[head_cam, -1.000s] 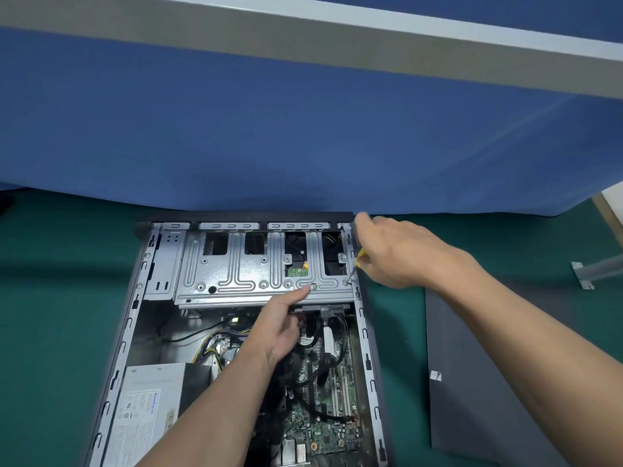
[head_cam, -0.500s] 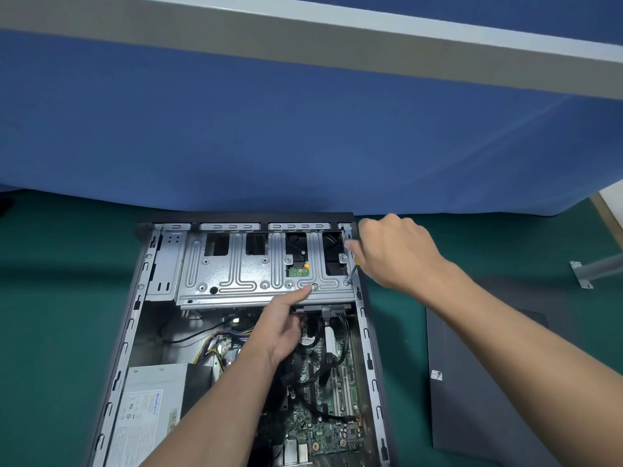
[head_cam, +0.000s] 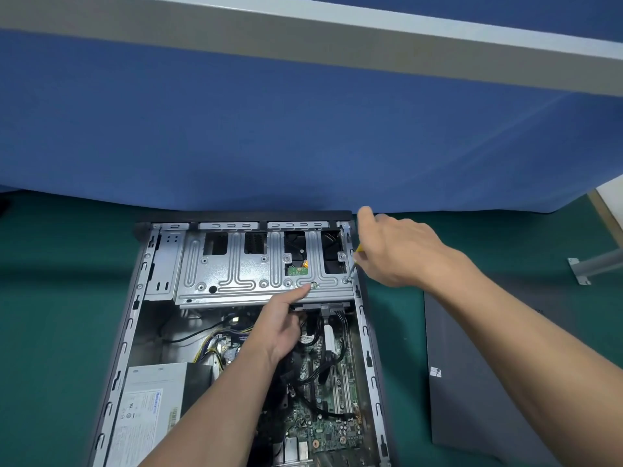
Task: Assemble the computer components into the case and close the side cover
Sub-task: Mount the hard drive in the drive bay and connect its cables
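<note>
An open computer case (head_cam: 135, 318) lies flat on the green mat. A silver drive cage (head_cam: 236, 274) spans its far end, above the motherboard (head_cam: 323, 423) and the power supply (head_cam: 148, 409). My right hand (head_cam: 401, 251) grips a yellow-handled screwdriver (head_cam: 354, 264); its tip sits on a screw at the cage's near right corner. My left hand (head_cam: 283, 325) reaches over the cables, and its thumb presses the cage's front edge beside another screw. The dark side cover (head_cam: 478, 382) lies flat to the right of the case.
A blue partition (head_cam: 303, 129) stands right behind the case. A grey metal bracket (head_cam: 586, 267) lies at the far right on the green mat (head_cam: 60, 298). Black cables (head_cam: 323, 332) run over the motherboard under my left hand.
My right hand has turned on the screwdriver, and the yellow handle shows again below the fingers. My left hand and the drive cage have stayed in place.
</note>
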### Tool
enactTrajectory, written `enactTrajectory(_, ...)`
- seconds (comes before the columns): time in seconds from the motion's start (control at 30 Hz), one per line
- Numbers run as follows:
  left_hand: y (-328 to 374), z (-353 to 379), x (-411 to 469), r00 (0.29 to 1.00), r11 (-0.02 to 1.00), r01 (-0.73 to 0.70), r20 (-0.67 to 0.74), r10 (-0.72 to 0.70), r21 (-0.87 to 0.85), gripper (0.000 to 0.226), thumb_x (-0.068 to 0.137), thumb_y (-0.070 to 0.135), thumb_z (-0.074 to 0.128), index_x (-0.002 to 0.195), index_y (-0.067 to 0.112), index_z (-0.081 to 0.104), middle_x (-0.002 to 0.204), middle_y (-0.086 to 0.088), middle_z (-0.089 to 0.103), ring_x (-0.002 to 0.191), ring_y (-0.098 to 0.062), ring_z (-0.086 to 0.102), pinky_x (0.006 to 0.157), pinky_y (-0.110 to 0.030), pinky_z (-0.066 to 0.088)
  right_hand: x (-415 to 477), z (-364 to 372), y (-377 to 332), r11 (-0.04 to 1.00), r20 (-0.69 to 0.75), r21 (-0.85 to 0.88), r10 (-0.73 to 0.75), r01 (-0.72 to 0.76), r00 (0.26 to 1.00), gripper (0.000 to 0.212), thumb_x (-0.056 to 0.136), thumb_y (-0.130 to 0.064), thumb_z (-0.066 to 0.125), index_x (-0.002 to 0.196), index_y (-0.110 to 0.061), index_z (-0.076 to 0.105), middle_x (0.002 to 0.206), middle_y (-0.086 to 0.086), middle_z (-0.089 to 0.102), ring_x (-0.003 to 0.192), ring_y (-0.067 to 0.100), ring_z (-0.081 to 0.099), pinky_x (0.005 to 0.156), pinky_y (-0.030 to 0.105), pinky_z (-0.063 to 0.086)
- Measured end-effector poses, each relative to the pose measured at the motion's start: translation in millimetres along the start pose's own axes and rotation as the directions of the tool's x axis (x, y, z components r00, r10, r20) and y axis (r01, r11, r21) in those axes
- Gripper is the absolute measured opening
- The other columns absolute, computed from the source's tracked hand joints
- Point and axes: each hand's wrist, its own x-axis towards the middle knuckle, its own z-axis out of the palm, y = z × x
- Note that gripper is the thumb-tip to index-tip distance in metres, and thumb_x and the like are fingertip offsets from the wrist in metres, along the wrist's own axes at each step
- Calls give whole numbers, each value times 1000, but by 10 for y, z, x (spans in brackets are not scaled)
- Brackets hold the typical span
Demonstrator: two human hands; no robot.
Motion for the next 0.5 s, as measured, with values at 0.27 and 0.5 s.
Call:
enactTrajectory(0.27,1,4,-13,1000,1000,-25,-11,26,12,76,66,14,78,132,0,43,160,-12,13,149,-25,-4,121,-40,0,11,12,4,999,-5,-16,43,-43,999,40,96,-52,42,82,-16,30,76,-2,43,77,29,45,63,36,30)
enactTrajectory(0.5,7,20,-20,1000,1000,-24,-7,24,15,79,65,15,77,135,0,44,161,-11,12,149,-25,-5,121,-41,-2,19,36,8,998,-125,54,31,-25,992,39,96,-34,47,64,-17,32,69,4,40,74,32,40,65,35,32)
